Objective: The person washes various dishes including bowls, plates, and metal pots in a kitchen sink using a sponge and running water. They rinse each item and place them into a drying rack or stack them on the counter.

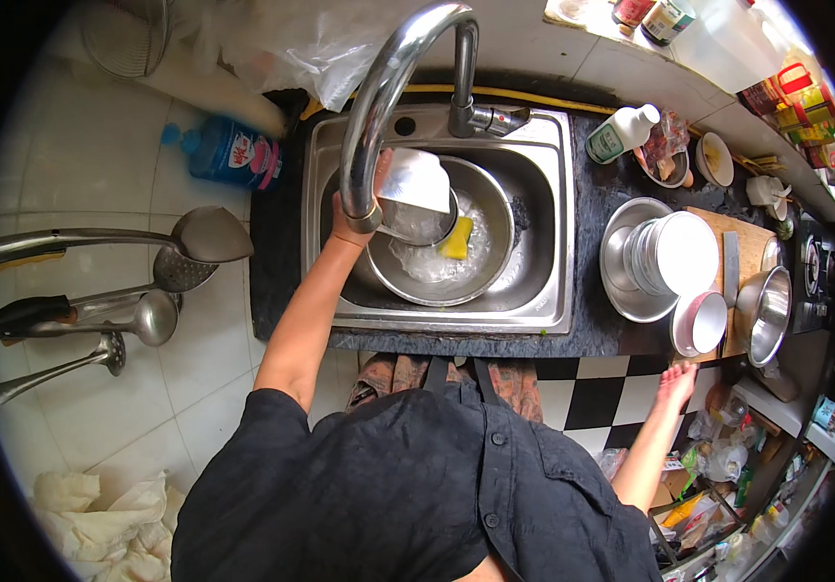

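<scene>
My left hand (350,222), partly hidden behind the faucet spout (373,109), grips a shiny metal vessel (417,178) tilted over the sink. Beneath it, a wide steel basin (494,196) sits in the stainless sink (534,291) with sudsy water inside. A yellow sponge (456,238) lies in that basin, beside the vessel's rim. Off to the right, my right hand (677,380) is at the counter's front edge with nothing visible in it. Just beyond its fingertips are a small pink-and-white bowl (705,324) and a wooden cutting board (741,225).
Stacked white bowls (686,251) stand in a steel bowl (617,291); another steel bowl (765,316) is farther right. A cleaver (731,269) lies on the board. A white bottle (621,134) stands behind. Blue detergent (235,153) and hanging ladles (155,318) are at left.
</scene>
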A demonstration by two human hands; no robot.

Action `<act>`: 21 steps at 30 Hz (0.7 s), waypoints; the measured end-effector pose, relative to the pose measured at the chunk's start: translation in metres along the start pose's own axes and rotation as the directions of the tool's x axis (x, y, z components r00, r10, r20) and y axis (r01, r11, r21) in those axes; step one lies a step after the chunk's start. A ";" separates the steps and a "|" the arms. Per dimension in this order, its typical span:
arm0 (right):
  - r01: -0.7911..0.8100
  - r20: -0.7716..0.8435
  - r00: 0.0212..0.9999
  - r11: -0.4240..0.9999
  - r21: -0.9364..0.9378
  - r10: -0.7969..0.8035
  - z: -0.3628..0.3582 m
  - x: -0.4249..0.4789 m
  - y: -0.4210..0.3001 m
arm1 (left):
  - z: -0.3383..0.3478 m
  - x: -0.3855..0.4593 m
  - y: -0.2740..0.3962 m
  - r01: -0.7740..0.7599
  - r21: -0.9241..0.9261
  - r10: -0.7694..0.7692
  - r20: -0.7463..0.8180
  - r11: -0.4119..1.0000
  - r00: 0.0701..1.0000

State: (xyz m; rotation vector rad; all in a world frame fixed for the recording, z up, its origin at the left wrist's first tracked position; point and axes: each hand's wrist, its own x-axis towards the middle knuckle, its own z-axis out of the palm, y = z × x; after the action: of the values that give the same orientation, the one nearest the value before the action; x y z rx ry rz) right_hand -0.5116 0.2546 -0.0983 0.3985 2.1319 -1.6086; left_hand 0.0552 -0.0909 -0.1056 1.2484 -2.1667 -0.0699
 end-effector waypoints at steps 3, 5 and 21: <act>0.368 0.140 0.929 0.883 -0.290 -0.341 0.040 -0.096 0.018 | 0.002 -0.006 -0.001 0.344 -0.310 -0.384 -0.079 0.886 0.920; 0.606 0.502 0.744 0.762 -0.229 -0.441 0.079 -0.166 0.024 | -0.001 -0.011 0.009 0.517 -0.572 -0.660 -0.058 0.637 0.749; 0.765 0.757 -0.641 -0.192 0.615 -0.127 0.291 -0.364 0.065 | -0.063 -0.037 0.075 0.631 -0.588 -0.423 0.807 -0.506 0.412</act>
State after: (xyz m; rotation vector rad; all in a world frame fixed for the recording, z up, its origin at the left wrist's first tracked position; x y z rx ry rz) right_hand -0.1171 0.0062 -0.0349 -2.6071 1.1362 -0.5716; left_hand 0.0455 -0.0043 -0.0479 1.1568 -0.3933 -1.9689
